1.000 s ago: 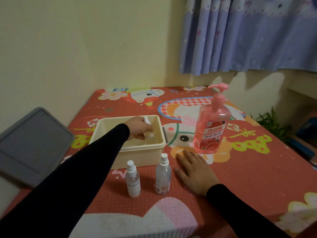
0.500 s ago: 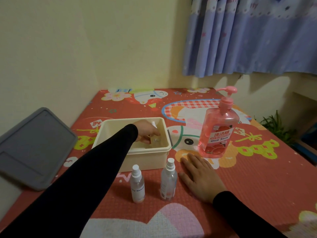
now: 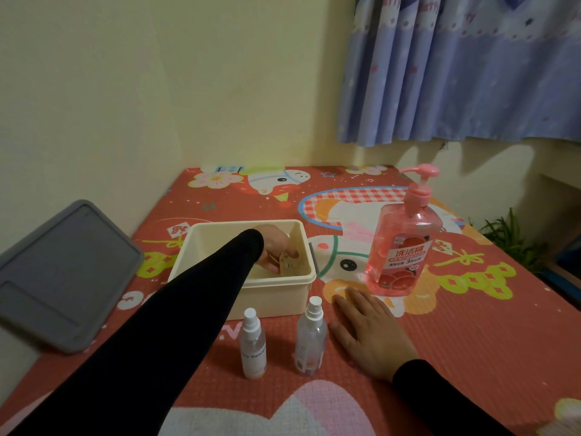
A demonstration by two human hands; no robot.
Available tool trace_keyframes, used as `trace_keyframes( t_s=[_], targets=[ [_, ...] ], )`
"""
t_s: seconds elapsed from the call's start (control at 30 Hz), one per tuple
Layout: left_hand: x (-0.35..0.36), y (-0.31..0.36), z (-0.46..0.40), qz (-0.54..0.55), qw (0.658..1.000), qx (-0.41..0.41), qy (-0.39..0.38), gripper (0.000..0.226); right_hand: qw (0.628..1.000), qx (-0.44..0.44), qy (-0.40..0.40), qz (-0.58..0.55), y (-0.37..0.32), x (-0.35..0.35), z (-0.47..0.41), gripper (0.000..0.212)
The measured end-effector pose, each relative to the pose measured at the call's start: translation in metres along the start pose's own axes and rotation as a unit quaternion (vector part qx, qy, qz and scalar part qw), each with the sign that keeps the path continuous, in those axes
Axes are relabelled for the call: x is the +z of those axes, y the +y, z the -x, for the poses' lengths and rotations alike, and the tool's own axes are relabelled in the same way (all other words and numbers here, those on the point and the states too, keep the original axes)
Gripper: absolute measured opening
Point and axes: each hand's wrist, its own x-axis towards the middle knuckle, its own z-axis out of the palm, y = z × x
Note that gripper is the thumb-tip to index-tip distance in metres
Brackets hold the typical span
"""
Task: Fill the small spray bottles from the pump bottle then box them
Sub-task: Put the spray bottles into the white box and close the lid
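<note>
2 spray bottles (image 3: 252, 344) on red mat (image 3: 471, 325)

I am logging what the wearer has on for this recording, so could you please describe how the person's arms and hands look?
Both arms are covered by long, plain black sleeves that fit closely and end at the wrists. The left sleeve and the right sleeve show no print, stripe or logo. The left hand and the right hand are bare: no gloves, and no ring, watch or bracelet can be seen.
</note>
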Motion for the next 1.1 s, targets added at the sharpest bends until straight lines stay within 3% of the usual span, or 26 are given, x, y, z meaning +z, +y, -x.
trace_keyframes(
  t_s=[0.43,0.7,0.87,1.0,1.1],
  targets=[
    [0.004,0.000,-0.002,-0.008,1.000,-0.013,0.018,0.032,1.000,0.005,-0.004,0.000,0.000,-0.001,-0.001,0.083],
    [0.000,-0.001,0.000,-0.002,0.999,0.002,0.048,0.028,1.000,-0.003,0.002,-0.004,0.002,0.002,0.000,0.095],
    [-0.012,0.002,0.015,-0.006,0.995,0.048,0.090,0.019,1.000,-0.002,0.002,0.002,0.003,0.004,-0.002,0.074],
    [-0.017,0.004,0.043,-0.044,0.982,0.128,0.132,0.011,1.000,-0.002,0.001,-0.002,0.004,0.005,-0.001,0.093],
    [-0.017,0.000,0.069,-0.048,0.961,0.213,0.170,0.007,1.000,-0.001,0.005,0.001,0.005,0.006,-0.002,0.079]
  ],
)
